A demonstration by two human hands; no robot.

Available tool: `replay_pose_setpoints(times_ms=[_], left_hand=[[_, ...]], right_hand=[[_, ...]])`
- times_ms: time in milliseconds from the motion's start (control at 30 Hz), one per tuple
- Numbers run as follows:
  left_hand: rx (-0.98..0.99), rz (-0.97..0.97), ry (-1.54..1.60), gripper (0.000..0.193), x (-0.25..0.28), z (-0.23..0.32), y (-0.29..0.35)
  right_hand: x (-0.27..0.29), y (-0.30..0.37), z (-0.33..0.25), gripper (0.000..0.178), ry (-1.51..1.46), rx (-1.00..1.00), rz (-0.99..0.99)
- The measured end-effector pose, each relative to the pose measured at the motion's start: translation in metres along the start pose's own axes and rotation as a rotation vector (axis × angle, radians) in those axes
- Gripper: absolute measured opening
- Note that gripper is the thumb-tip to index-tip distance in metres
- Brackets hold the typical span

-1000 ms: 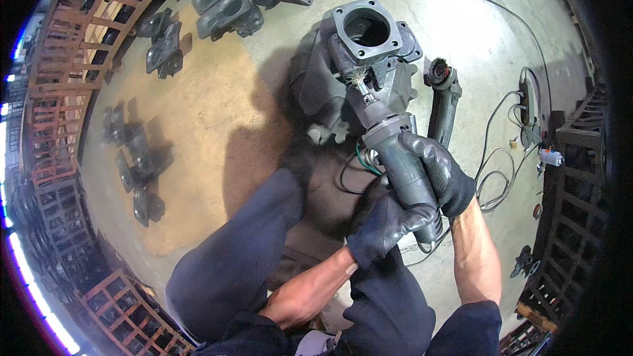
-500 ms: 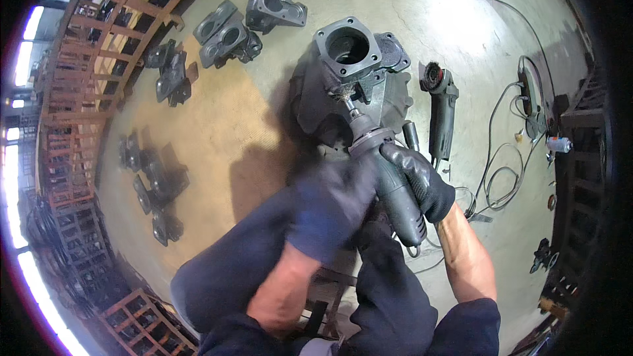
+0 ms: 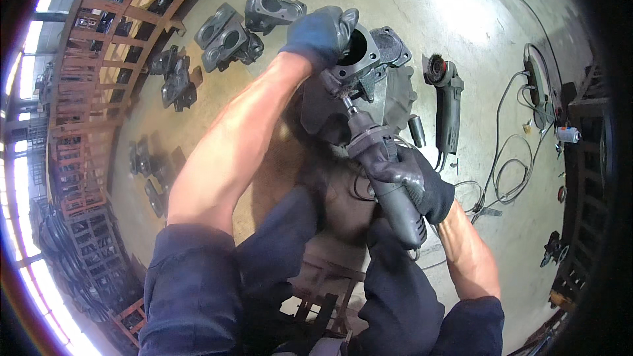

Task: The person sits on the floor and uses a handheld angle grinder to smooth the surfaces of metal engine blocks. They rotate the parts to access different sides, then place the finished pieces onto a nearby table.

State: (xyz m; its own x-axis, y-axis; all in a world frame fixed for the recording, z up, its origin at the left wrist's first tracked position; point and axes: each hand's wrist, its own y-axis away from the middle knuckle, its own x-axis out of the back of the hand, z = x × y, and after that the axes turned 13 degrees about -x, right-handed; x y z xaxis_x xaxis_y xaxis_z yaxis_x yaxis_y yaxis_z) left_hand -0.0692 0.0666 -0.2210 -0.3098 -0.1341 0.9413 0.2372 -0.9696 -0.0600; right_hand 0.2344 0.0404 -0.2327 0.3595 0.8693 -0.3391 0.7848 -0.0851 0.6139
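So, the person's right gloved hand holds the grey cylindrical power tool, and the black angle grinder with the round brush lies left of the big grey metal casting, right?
Not quite: the head view shows the black angle grinder with the round brush lying right of the big grey metal casting. The person's right gloved hand does hold the grey cylindrical power tool.
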Motion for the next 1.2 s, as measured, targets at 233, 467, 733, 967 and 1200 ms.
replay_pose_setpoints(times_ms=[233,467,733,967,1200], left_hand=[[-0.073,0.048,0.027,0.061,-0.003,-0.006,0.008],[0.0,0.006,0.038,0.057,0.001,0.005,0.006],[-0.035,0.028,0.017,0.054,0.001,0.003,0.007],[-0.046,0.064,0.001,0.051,-0.005,-0.001,0.008],[-0.029,0.102,-0.001,0.051,-0.011,-0.002,0.011]], right_hand=[[0.003,-0.008,-0.01,0.041,0.155,-0.046,0.099],[0.002,-0.019,-0.01,0.054,0.174,-0.063,0.18],[0.006,-0.024,-0.016,0.069,0.562,0.112,0.381],[-0.009,-0.021,-0.053,0.061,0.511,-0.121,0.349],[-0.01,-0.026,-0.024,0.066,0.463,-0.111,0.38]])
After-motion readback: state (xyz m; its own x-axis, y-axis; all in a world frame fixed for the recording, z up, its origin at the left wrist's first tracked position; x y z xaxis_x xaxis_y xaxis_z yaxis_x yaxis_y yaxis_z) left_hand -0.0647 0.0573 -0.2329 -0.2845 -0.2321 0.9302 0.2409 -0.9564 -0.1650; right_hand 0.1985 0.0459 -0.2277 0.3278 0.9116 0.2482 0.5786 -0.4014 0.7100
